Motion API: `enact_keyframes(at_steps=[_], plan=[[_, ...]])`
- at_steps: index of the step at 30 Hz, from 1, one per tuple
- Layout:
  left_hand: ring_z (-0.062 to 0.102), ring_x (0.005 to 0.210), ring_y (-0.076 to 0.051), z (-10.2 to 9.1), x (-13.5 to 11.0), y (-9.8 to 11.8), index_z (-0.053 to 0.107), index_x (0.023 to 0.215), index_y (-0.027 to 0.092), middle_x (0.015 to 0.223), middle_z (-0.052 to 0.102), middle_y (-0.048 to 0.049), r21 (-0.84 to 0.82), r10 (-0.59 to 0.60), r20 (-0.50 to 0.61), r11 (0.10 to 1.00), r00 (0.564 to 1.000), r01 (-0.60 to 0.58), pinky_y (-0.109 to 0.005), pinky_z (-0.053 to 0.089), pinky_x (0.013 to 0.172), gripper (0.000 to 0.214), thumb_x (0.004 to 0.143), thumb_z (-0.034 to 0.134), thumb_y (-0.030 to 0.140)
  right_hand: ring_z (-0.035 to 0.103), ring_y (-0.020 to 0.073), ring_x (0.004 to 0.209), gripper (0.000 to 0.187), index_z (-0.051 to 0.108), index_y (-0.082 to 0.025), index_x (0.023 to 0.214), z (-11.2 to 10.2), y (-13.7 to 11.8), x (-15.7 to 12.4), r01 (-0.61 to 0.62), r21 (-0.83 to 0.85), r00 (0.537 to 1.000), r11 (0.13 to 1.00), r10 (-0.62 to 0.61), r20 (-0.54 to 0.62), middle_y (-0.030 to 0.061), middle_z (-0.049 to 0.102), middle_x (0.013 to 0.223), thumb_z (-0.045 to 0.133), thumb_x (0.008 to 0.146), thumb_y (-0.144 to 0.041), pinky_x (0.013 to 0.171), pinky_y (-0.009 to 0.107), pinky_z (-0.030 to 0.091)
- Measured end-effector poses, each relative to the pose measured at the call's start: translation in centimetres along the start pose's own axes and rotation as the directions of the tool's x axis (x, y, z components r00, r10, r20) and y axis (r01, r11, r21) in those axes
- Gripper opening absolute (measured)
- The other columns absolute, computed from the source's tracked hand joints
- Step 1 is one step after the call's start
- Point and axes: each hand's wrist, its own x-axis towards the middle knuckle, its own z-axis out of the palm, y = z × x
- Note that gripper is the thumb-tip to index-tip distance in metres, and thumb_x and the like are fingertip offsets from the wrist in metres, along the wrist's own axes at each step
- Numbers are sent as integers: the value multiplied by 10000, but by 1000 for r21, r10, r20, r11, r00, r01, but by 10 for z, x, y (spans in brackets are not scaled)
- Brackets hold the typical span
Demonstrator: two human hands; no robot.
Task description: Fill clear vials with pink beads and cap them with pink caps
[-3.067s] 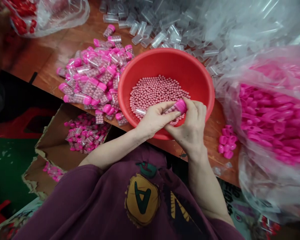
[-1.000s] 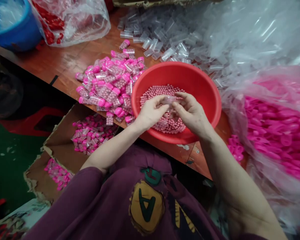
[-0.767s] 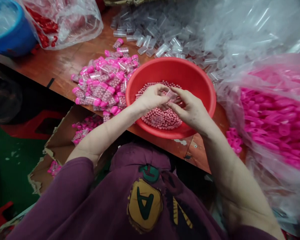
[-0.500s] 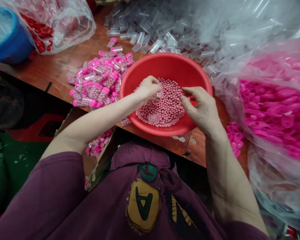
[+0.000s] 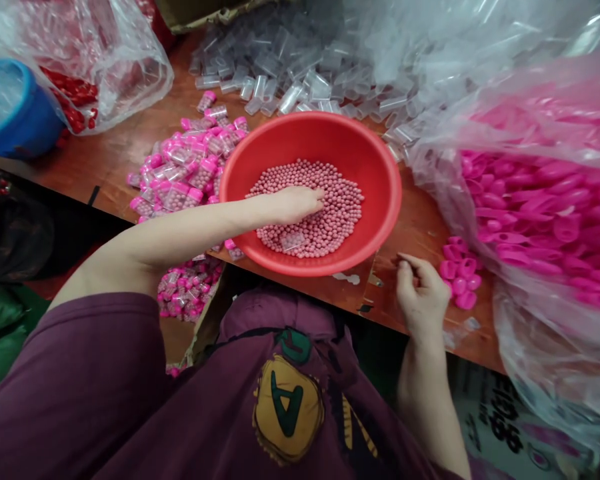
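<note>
nearest, the right hand [image 5: 420, 293] sits over the wooden table [image 5: 410, 227] beside loose pink caps [image 5: 457, 273] — fingers curled, thumb and forefinger almost meeting, nothing visible between them. farther, the left hand [image 5: 295, 205] lies palm down on pink beads [image 5: 337, 213] in a red plastic basin [image 5: 360, 150], its hold unclear. just nearer that hand, a clear plastic tube [image 5: 293, 241] lies among the beads — long axis left to right, its right end slightly farther; which end is open cannot be told.

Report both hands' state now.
Left hand: fingers down among the beads, open or closed cannot be told.
Right hand: curled shut, nothing visible in it.
</note>
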Motion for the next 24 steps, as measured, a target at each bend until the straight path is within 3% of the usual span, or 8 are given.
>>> enact_keyframes(at_steps=[5,8,11,15,18,20,22,24], plan=[[734,1025,-267,-6,0,-2,818,1214,97,1264,749,-215,131,-14,66,991,998,5,-378,521,898,449,1060,397,76,841,334,944,264,779,-270,1129,-4,7,-41,-68,-22,998,997,68,-4,125,853,1067,581,1074,-437,916,592,703],[725,1040,-309,-5,0,-15,819,1112,82,1154,733,-229,157,-105,-24,982,994,108,-415,528,943,410,1025,420,56,838,340,1020,284,774,-281,1123,-17,7,-55,-22,-169,1000,985,21,-8,134,858,1104,527,1096,-420,953,586,697],[708,1029,-315,5,16,-19,821,1077,104,1141,725,-223,144,-156,-71,976,985,165,-427,546,955,366,971,473,62,820,345,1069,329,779,-255,1137,-38,18,-52,-47,-309,997,950,27,-68,153,852,1127,483,1098,-393,987,574,671],[693,965,-266,12,51,9,816,1061,91,1129,736,-183,85,-118,-26,989,993,119,-368,560,908,283,866,611,103,764,358,1061,381,805,-199,1150,-64,36,-23,-116,-507,989,854,53,-137,190,818,1109,465,1080,-356,1013,567,621],[669,895,-245,5,66,34,784,907,112,963,718,-118,-90,-114,-28,990,993,111,-360,554,889,153,776,711,139,720,390,1048,394,817,-138,1145,-65,35,1,-131,-672,990,729,133,-48,242,794,1138,530,1052,-391,963,574,601],[647,830,-216,-3,64,41,740,821,151,828,677,-49,-302,-123,-40,947,992,105,-347,545,867,74,749,725,149,704,427,1085,418,811,-106,1118,-57,30,11,-132,-730,982,670,190,-3,284,782,1169,514,1060,-394,949,610,587],[651,813,-182,-12,51,43,733,826,170,807,685,-8,-573,-144,-77,816,987,74,-321,544,868,71,760,714,150,696,467,1138,424,803,-103,1076,-48,26,16,-143,-732,980,666,199,-11,310,776,1187,484,1065,-383,970,679,569],[681,848,-154,-19,33,42,763,886,174,875,741,0,-805,-186,-94,592,978,35,-295,555,891,108,794,711,151,702,482,1156,387,797,-131,1042,-41,25,22,-165,-618,986,768,153,-73,290,783,1160,526,1031,-408,1008,736,551]])
